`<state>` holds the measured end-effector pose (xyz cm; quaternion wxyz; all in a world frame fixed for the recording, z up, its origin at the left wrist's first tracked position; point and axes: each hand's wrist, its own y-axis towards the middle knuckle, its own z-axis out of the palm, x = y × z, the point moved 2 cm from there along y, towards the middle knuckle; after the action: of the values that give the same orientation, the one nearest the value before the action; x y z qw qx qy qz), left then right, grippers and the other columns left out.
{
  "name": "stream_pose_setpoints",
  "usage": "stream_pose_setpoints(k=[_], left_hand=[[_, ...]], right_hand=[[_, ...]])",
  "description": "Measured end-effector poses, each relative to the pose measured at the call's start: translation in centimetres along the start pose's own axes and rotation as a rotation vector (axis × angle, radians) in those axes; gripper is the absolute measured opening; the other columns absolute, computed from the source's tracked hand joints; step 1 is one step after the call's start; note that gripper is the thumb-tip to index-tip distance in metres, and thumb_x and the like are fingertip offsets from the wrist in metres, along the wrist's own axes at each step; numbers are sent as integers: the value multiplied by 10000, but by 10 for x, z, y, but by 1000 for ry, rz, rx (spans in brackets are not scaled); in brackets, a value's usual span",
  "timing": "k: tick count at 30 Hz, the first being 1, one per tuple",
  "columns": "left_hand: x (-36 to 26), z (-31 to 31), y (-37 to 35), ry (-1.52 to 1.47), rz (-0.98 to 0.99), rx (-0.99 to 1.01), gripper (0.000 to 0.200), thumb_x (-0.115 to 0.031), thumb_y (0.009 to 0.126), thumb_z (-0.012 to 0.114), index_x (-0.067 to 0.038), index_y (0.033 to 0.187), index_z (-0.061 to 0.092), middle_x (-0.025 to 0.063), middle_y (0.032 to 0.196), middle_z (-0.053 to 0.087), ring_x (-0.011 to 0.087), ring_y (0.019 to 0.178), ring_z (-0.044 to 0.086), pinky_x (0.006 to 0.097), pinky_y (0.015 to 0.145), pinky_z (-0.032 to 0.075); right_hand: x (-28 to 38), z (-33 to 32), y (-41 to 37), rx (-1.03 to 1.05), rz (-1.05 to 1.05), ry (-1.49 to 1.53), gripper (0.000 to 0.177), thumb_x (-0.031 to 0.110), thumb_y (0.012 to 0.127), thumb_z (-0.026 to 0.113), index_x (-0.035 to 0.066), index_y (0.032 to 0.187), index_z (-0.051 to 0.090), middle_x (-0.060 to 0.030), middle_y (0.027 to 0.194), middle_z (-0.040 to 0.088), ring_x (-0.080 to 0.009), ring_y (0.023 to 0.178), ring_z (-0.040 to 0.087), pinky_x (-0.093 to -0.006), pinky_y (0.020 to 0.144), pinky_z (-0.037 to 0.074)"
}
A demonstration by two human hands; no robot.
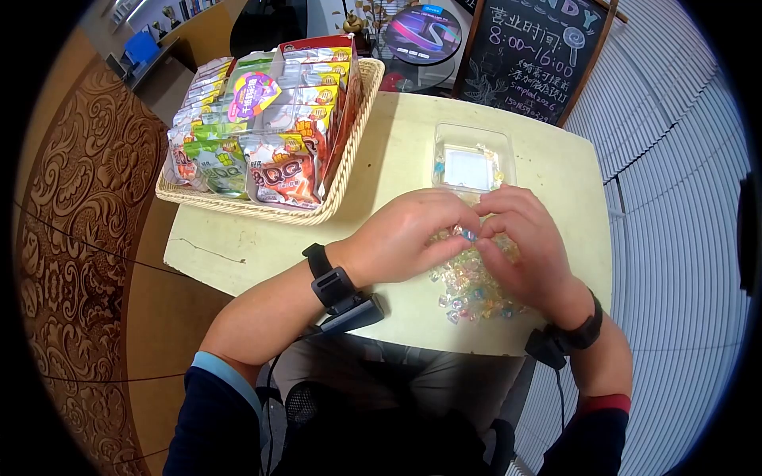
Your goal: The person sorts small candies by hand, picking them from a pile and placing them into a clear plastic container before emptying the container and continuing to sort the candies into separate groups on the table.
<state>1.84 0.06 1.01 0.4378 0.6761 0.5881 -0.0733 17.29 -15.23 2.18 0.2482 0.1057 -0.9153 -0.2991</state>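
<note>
Above a pile of small clear and pastel beads [464, 289], both hands meet with their fingertips close together. A small bluish bead [469, 235] shows between them. My left hand [409, 234] comes in from the left, its thumb and index finger pinched at that bead. On the right, my right hand [528, 246] has its thumb and index finger closed at the same bead, the other fingers curled. Just beyond the hands stands a clear plastic box [474, 135] with a white piece and some beads inside. Its near side is close to the right fingertips.
A wicker basket [361, 131] full of snack packets [282, 170] stands at the table's back left. Behind the pale yellow table [556, 159] are a chalkboard [528, 59] and a round packaged item [423, 36]. Straps with dark devices sit on both wrists.
</note>
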Motion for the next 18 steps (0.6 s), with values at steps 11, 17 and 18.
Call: stream_pose_setpoints(k=[11,17,18], left_hand=[[-7,-1,2,-105,-86,-202,157,-42,921,765,-30,1075,741,116,1018,747,273,948,719,390,877,570],[-3,-13,1,32,-228,-186,186,-32,943,701,-5,1124,734,119,1025,747,253,947,713,352,879,569],[-1,-13,1,30,-226,-185,186,-32,943,701,-5,1124,734,119,1025,747,253,947,713,352,879,569]], right_hand=[[-6,-8,3,-102,29,0,140,32,879,769,60,978,674,-122,1092,728,-338,1083,681,-457,1038,521],[-41,-22,2,-309,135,-242,72,53,935,766,22,979,717,-116,994,735,-321,1022,685,-431,941,548],[-47,-21,1,-320,149,-247,70,56,937,766,21,981,723,-116,998,737,-319,1019,683,-430,928,545]])
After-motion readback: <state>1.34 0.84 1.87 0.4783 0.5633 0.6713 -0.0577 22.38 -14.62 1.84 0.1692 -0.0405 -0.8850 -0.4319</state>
